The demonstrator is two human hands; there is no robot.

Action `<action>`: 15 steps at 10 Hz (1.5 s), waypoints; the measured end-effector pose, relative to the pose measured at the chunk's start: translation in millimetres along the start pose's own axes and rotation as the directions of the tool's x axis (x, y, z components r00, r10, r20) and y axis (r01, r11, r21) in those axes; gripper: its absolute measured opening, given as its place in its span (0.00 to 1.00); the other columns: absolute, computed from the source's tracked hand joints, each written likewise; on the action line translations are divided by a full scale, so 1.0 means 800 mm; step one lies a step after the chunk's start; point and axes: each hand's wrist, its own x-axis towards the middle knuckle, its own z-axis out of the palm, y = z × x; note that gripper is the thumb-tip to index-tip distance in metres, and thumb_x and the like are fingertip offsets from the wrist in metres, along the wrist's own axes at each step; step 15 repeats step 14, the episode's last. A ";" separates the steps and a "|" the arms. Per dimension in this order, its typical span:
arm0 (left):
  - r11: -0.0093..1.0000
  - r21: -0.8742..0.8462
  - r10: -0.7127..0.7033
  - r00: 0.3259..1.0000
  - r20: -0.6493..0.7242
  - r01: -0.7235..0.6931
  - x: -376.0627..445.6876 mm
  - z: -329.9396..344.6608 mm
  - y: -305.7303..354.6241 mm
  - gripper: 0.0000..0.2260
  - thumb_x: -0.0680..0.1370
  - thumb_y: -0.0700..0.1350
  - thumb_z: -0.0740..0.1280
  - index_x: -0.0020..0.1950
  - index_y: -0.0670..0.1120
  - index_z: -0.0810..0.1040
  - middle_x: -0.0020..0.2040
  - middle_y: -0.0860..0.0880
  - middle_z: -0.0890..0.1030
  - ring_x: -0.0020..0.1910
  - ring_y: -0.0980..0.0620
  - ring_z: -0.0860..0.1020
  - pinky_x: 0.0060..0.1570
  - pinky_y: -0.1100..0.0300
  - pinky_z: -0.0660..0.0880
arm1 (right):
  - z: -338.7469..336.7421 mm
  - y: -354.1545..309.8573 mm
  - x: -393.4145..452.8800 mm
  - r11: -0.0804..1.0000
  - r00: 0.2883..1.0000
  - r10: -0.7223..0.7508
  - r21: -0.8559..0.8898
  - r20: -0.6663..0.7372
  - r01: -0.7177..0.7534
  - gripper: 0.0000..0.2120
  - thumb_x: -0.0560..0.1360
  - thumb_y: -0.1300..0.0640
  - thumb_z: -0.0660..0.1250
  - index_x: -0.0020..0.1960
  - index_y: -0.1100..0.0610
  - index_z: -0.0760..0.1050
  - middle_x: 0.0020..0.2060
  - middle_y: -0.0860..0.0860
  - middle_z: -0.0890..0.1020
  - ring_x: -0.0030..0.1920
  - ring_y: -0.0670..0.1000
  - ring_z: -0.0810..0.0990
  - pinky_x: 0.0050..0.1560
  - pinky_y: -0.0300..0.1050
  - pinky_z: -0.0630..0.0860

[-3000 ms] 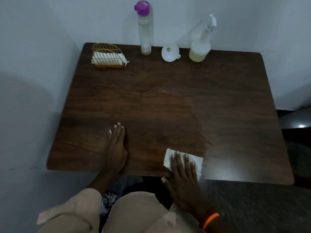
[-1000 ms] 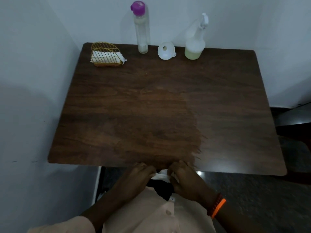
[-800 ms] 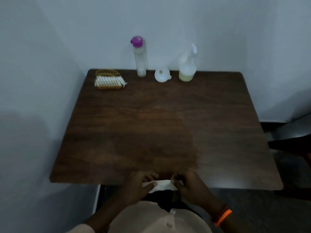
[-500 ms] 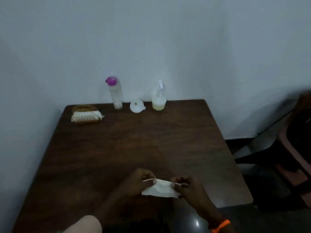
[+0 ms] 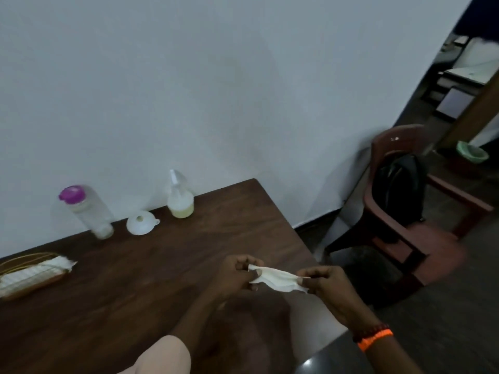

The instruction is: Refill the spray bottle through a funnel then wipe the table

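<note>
A white tissue (image 5: 278, 278) is stretched between my two hands above the right side of the dark wooden table (image 5: 121, 279). My left hand (image 5: 233, 273) pinches its left end and my right hand (image 5: 322, 283) pinches its right end. At the back of the table by the wall stand the spray bottle (image 5: 179, 197) with pale yellow liquid in its base, a white funnel (image 5: 141, 222) lying mouth down, and a clear bottle with a purple cap (image 5: 86, 210).
A gold wire holder with white tissues (image 5: 32, 272) sits at the table's left edge. A brown plastic chair (image 5: 399, 211) with a black bag on it stands to the right. A white wall runs behind the table.
My hands went from wiping the table's front edge to lifting the tissue and pulling it out between them. The view has swung up and to the right, showing the chair.
</note>
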 end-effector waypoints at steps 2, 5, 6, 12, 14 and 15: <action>0.997 -0.063 -0.044 0.999 -0.012 0.043 0.135 0.069 0.033 0.05 0.76 0.33 0.72 0.51 0.37 0.85 0.43 0.43 0.86 0.37 0.52 0.85 0.40 0.59 0.84 | -0.072 -0.022 0.106 0.996 0.995 0.042 0.087 -0.094 -0.033 0.02 0.70 0.72 0.74 0.41 0.68 0.85 0.38 0.67 0.85 0.39 0.59 0.82 0.42 0.46 0.80; 0.980 0.149 -0.099 0.975 -0.198 0.130 0.418 0.146 0.024 0.06 0.78 0.31 0.69 0.53 0.32 0.83 0.52 0.32 0.83 0.39 0.43 0.83 0.36 0.62 0.83 | -0.160 -0.014 0.376 0.977 0.971 0.186 0.133 -0.149 -0.167 0.04 0.70 0.73 0.73 0.41 0.66 0.84 0.35 0.63 0.83 0.33 0.54 0.78 0.36 0.42 0.76; 0.925 0.325 -0.095 0.949 -0.301 0.196 0.494 0.155 0.009 0.07 0.76 0.34 0.72 0.53 0.36 0.85 0.53 0.35 0.85 0.43 0.41 0.84 0.46 0.52 0.85 | -0.167 0.016 0.467 0.975 0.962 0.212 0.108 -0.171 -0.196 0.05 0.69 0.74 0.73 0.40 0.66 0.84 0.26 0.54 0.83 0.27 0.48 0.79 0.28 0.37 0.77; 0.655 0.529 -0.409 0.842 -0.351 0.539 0.672 0.146 -0.062 0.21 0.82 0.45 0.65 0.72 0.36 0.68 0.71 0.35 0.71 0.67 0.36 0.73 0.62 0.52 0.74 | -0.149 0.195 0.660 0.912 0.913 0.352 -0.143 -0.204 -0.383 0.18 0.72 0.69 0.74 0.60 0.72 0.79 0.54 0.66 0.83 0.54 0.61 0.82 0.58 0.57 0.80; 0.691 0.555 -0.358 0.887 -0.293 0.462 0.649 0.147 -0.046 0.21 0.83 0.46 0.61 0.74 0.39 0.66 0.75 0.38 0.68 0.71 0.39 0.70 0.67 0.55 0.70 | -0.143 0.187 0.625 0.890 0.909 0.367 -0.209 -0.195 -0.405 0.11 0.73 0.67 0.73 0.53 0.72 0.81 0.31 0.53 0.75 0.34 0.52 0.73 0.37 0.44 0.69; 0.691 0.555 -0.358 0.887 -0.293 0.462 0.649 0.147 -0.046 0.21 0.83 0.46 0.61 0.74 0.39 0.66 0.75 0.38 0.68 0.71 0.39 0.70 0.67 0.55 0.70 | -0.143 0.187 0.625 0.890 0.909 0.367 -0.209 -0.195 -0.405 0.11 0.73 0.67 0.73 0.53 0.72 0.81 0.31 0.53 0.75 0.34 0.52 0.73 0.37 0.44 0.69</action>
